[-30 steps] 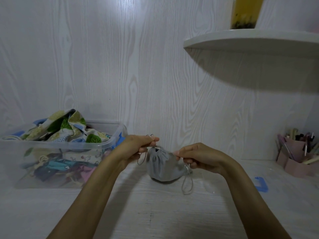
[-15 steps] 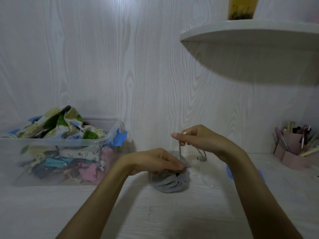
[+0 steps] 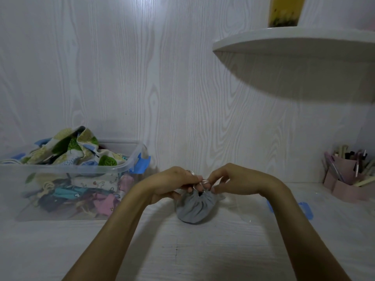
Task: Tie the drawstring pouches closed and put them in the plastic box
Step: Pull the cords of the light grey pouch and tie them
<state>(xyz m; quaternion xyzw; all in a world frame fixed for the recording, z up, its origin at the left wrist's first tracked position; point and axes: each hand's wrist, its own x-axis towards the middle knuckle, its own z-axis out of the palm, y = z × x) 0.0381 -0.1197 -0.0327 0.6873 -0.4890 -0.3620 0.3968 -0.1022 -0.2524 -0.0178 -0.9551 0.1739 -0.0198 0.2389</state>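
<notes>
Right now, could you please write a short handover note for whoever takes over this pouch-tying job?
Left hand and right hand: both pinch the drawstring over the mouth of the grey pouch.
Grey pouch: on the table, mouth gathered shut, between the plastic box and the blue-clipped lid.
Done: many pouches already lie in the plastic box.
Left: finish the knot, then put the grey pouch in the box. Whether the knot is complete cannot be told.

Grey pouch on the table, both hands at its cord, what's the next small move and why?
Probably pull the cord ends apart to snug the knot: the grey pouch is gathered shut, both the left hand and right hand pinch cord above it, and it's not yet in the plastic box.
</notes>
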